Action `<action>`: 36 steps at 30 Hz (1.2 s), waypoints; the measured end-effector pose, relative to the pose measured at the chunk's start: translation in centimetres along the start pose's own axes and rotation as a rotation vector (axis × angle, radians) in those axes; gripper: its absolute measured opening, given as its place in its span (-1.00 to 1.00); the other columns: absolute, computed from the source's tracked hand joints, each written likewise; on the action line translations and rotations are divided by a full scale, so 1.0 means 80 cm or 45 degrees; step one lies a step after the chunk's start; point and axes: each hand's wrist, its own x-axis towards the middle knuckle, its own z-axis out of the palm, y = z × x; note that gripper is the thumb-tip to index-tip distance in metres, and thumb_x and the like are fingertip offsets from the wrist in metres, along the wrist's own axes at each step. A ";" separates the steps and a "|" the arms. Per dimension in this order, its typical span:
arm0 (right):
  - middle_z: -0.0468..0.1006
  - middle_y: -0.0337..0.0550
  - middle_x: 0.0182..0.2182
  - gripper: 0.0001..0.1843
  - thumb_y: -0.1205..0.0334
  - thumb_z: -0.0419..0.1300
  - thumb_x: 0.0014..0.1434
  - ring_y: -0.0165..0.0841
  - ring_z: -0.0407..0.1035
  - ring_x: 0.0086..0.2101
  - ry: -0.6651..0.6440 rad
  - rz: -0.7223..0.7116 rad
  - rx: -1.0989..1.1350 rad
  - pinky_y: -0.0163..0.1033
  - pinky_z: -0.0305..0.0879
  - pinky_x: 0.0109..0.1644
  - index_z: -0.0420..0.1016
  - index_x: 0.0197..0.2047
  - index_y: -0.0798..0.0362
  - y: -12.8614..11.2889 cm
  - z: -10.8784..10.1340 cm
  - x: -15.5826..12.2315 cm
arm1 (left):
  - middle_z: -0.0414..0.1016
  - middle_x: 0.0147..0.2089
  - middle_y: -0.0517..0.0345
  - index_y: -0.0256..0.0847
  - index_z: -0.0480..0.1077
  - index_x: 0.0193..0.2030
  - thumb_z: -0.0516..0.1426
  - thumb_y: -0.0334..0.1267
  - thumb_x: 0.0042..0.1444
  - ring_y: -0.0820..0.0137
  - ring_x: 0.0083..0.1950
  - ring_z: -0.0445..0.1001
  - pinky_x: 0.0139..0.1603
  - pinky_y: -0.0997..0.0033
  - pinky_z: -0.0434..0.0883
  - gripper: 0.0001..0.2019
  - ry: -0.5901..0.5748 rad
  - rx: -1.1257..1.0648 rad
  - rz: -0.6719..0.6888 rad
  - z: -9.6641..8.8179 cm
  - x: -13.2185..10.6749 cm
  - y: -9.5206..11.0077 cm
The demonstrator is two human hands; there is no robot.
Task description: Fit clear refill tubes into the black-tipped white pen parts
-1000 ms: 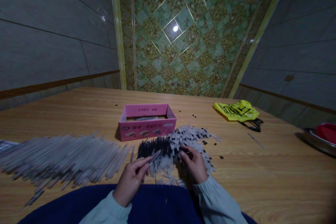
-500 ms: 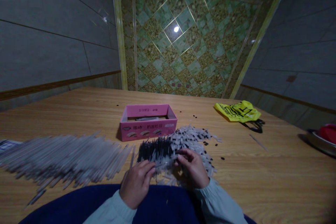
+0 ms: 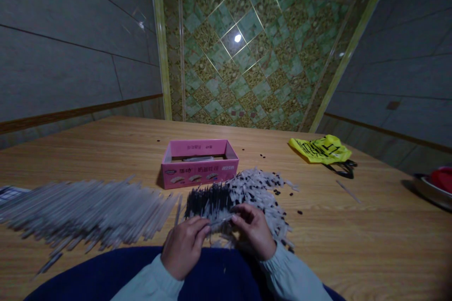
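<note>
A slim clear tube (image 3: 221,220) spans the gap between my hands. My left hand (image 3: 186,244) pinches its left end between thumb and fingers. At the tube's right end, the thumb and fingertips of my right hand (image 3: 257,231) are closed. Just beyond my hands lies a bundle of thin black sticks (image 3: 208,200). A heap of small whitish pieces mixed with black bits (image 3: 256,186) spreads behind and beside my right hand. To the left is a wide pile of long clear tubes (image 3: 92,211), laid roughly parallel.
Behind the black sticks stands an open pink box (image 3: 199,174) with some thin pieces inside. A yellow bag (image 3: 321,149) with a black strap lies at the back right. One loose tube (image 3: 348,191) rests on the wooden table (image 3: 353,235). A red item in a round dish (image 3: 438,190) sits far right.
My right hand has shifted slightly left and its fingers have come onto the end of the tube. My left hand has stayed almost in place.
</note>
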 end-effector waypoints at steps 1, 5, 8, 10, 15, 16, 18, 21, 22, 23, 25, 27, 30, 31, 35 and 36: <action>0.52 -0.18 -0.51 -0.71 0.11 0.35 -0.11 -0.36 0.40 -0.49 0.009 -0.010 -0.041 -0.31 0.32 -0.39 0.50 -0.33 0.11 -0.001 0.000 0.000 | 0.58 -0.20 0.10 -0.11 0.49 -0.18 -0.04 -0.22 0.18 0.32 -0.20 0.54 -0.21 0.36 0.46 -0.72 -0.013 -0.014 -0.007 -0.001 0.000 0.001; 0.54 -0.14 -0.45 -0.75 0.12 0.31 -0.09 -0.31 0.40 -0.41 0.030 -0.059 -0.225 -0.29 0.32 -0.33 0.53 -0.34 0.10 -0.005 0.001 -0.002 | 0.58 -0.19 0.09 -0.11 0.49 -0.17 -0.05 -0.21 0.19 0.31 -0.18 0.53 -0.18 0.34 0.45 -0.71 -0.053 -0.067 -0.038 -0.001 0.000 0.002; 0.54 -0.14 -0.44 -0.77 0.16 0.30 -0.08 -0.31 0.40 -0.40 -0.007 -0.064 -0.282 -0.29 0.31 -0.32 0.54 -0.33 0.10 -0.005 0.003 -0.004 | 0.57 -0.18 0.10 -0.11 0.49 -0.18 -0.05 -0.20 0.19 0.30 -0.17 0.52 -0.15 0.32 0.43 -0.71 -0.081 -0.107 -0.066 -0.001 -0.001 0.003; 0.55 -0.15 -0.44 -0.78 0.18 0.29 -0.07 -0.32 0.39 -0.41 -0.042 -0.061 -0.298 -0.30 0.30 -0.32 0.54 -0.31 0.09 -0.004 0.003 -0.005 | 0.57 -0.21 0.11 -0.10 0.49 -0.21 -0.05 -0.19 0.19 0.30 -0.19 0.52 -0.17 0.32 0.42 -0.71 -0.113 -0.127 -0.081 -0.002 0.000 0.005; 0.54 -0.16 -0.44 -0.82 0.21 0.27 -0.05 -0.33 0.39 -0.40 -0.085 -0.066 -0.317 -0.31 0.27 -0.32 0.53 -0.34 0.10 -0.003 0.006 -0.007 | 0.57 -0.29 0.12 -0.09 0.50 -0.25 -0.07 -0.16 0.19 0.28 -0.24 0.52 -0.24 0.30 0.41 -0.69 -0.158 -0.131 -0.092 -0.006 0.002 0.010; 0.54 -0.16 -0.45 -0.83 0.21 0.28 -0.06 -0.33 0.39 -0.40 -0.079 -0.067 -0.299 -0.32 0.27 -0.32 0.53 -0.35 0.10 -0.003 0.007 -0.007 | 0.57 -0.29 0.11 -0.09 0.50 -0.25 -0.06 -0.17 0.19 0.28 -0.25 0.52 -0.25 0.30 0.41 -0.70 -0.155 -0.123 -0.089 -0.006 0.002 0.011; 0.54 -0.17 -0.47 -0.83 0.21 0.28 -0.07 -0.34 0.38 -0.42 -0.058 -0.068 -0.259 -0.32 0.26 -0.34 0.53 -0.38 0.11 -0.002 0.010 -0.007 | 0.57 -0.30 0.11 -0.08 0.51 -0.25 -0.05 -0.19 0.18 0.28 -0.27 0.53 -0.26 0.30 0.42 -0.70 -0.138 -0.112 -0.084 -0.005 0.001 0.011; 0.52 -0.20 -0.54 -0.84 0.21 0.29 -0.12 -0.36 0.36 -0.49 -0.012 -0.039 -0.208 -0.34 0.24 -0.41 0.53 -0.43 0.11 -0.001 0.015 -0.009 | 0.58 -0.30 0.10 -0.06 0.53 -0.24 -0.03 -0.22 0.16 0.29 -0.28 0.53 -0.27 0.32 0.43 -0.71 -0.107 -0.107 -0.078 -0.002 -0.001 0.011; 0.51 -0.21 -0.56 -0.84 0.21 0.30 -0.14 -0.37 0.35 -0.52 0.004 -0.020 -0.188 -0.34 0.23 -0.44 0.53 -0.45 0.10 -0.001 0.017 -0.009 | 0.58 -0.30 0.10 -0.06 0.53 -0.24 -0.03 -0.23 0.16 0.29 -0.28 0.53 -0.27 0.32 0.43 -0.72 -0.098 -0.105 -0.075 -0.002 -0.002 0.011; 0.50 -0.22 -0.58 -0.84 0.20 0.31 -0.15 -0.38 0.34 -0.54 0.016 0.000 -0.165 -0.35 0.22 -0.46 0.52 -0.47 0.10 0.000 0.018 -0.010 | 0.58 -0.30 0.10 -0.06 0.53 -0.24 -0.02 -0.23 0.15 0.29 -0.28 0.54 -0.27 0.32 0.43 -0.72 -0.091 -0.100 -0.069 -0.001 -0.002 0.011; 0.48 -0.23 -0.61 -0.84 0.21 0.33 -0.18 -0.41 0.31 -0.58 0.031 0.034 -0.116 -0.36 0.22 -0.51 0.52 -0.50 0.10 0.000 0.020 -0.011 | 0.58 -0.29 0.10 -0.06 0.54 -0.25 -0.02 -0.23 0.15 0.29 -0.29 0.54 -0.27 0.32 0.44 -0.72 -0.073 -0.084 -0.058 0.000 -0.004 0.012; 0.46 -0.25 -0.64 -0.82 0.19 0.35 -0.21 -0.43 0.29 -0.63 0.034 0.088 -0.065 -0.37 0.20 -0.56 0.50 -0.52 0.10 0.000 0.022 -0.012 | 0.59 -0.30 0.09 -0.07 0.54 -0.27 -0.01 -0.24 0.15 0.29 -0.31 0.53 -0.28 0.32 0.44 -0.73 -0.058 -0.061 -0.054 0.001 -0.005 0.013; 0.44 -0.27 -0.67 -0.74 0.11 0.38 -0.25 -0.46 0.26 -0.68 0.033 0.205 0.031 -0.38 0.20 -0.61 0.49 -0.51 0.10 0.002 0.024 -0.013 | 0.59 -0.31 0.09 -0.07 0.54 -0.27 0.00 -0.24 0.14 0.30 -0.33 0.53 -0.31 0.34 0.43 -0.74 -0.027 -0.044 -0.057 0.002 -0.006 0.014; 0.44 -0.27 -0.68 -0.71 0.09 0.39 -0.27 -0.47 0.25 -0.70 0.036 0.230 0.057 -0.38 0.20 -0.62 0.48 -0.51 0.10 0.002 0.025 -0.014 | 0.59 -0.32 0.09 -0.07 0.54 -0.28 0.00 -0.24 0.14 0.30 -0.34 0.53 -0.32 0.35 0.43 -0.74 -0.020 -0.048 -0.054 0.002 -0.006 0.014; 0.43 -0.28 -0.67 -0.68 0.07 0.40 -0.30 -0.49 0.24 -0.70 0.040 0.243 0.089 -0.39 0.20 -0.62 0.47 -0.53 0.12 0.000 0.029 -0.015 | 0.58 -0.35 0.12 -0.06 0.53 -0.30 0.01 -0.28 0.12 0.30 -0.32 0.53 -0.34 0.37 0.41 -0.75 -0.024 -0.077 -0.076 0.002 -0.007 0.016; 0.43 -0.28 -0.67 -0.68 0.08 0.39 -0.29 -0.49 0.24 -0.70 0.042 0.237 0.087 -0.39 0.19 -0.62 0.47 -0.53 0.12 -0.001 0.031 -0.015 | 0.57 -0.34 0.12 -0.06 0.53 -0.30 0.01 -0.29 0.11 0.29 -0.31 0.53 -0.33 0.37 0.40 -0.76 -0.031 -0.082 -0.092 0.001 -0.007 0.017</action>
